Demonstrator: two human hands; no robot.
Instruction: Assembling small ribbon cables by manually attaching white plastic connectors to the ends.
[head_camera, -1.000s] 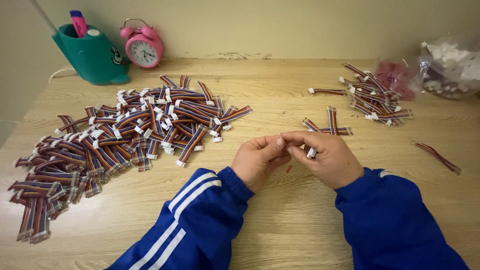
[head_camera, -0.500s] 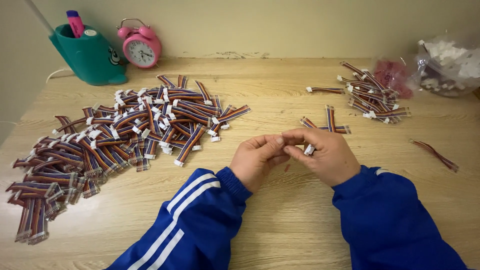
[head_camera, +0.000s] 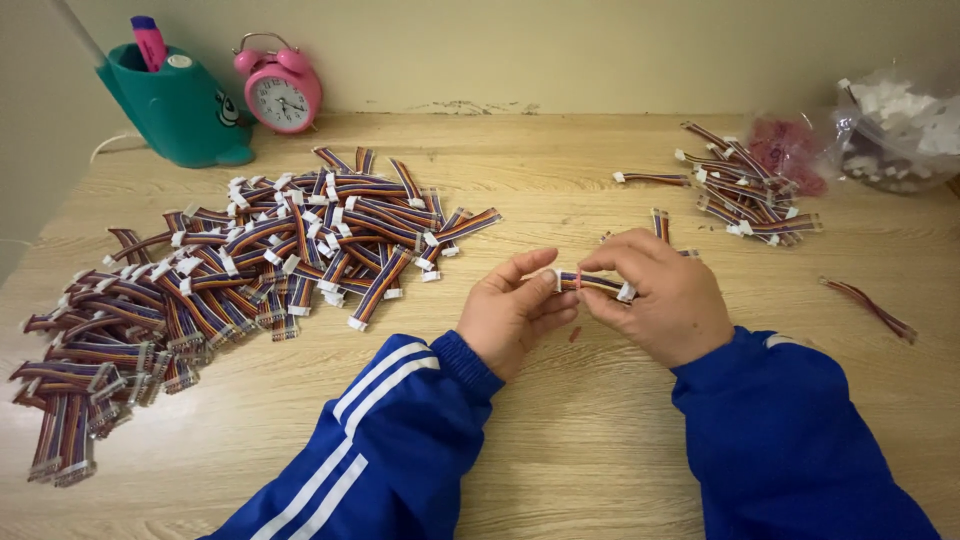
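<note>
Both hands meet over the middle of a wooden table (head_camera: 560, 450). My left hand (head_camera: 512, 310) and my right hand (head_camera: 662, 296) pinch the two ends of a short folded ribbon cable (head_camera: 592, 283) with coloured wires and white plugs; a thin red band seems to sit around it near the left fingers. Both arms wear blue sleeves, the left one with white stripes. A large heap of the same cables (head_camera: 240, 270) spreads to the left of my left hand. A smaller heap of cables (head_camera: 745, 190) lies at the back right.
A teal pen holder (head_camera: 175, 105) and a pink alarm clock (head_camera: 280, 88) stand at the back left by the wall. A clear bag of white parts (head_camera: 900, 125) and a pink bundle (head_camera: 790, 155) sit at the far right. A loose cable (head_camera: 868, 306) lies right of my hand.
The hands have barely shifted; the cable between the fingers now shows more fully, stretched out between both hands.
</note>
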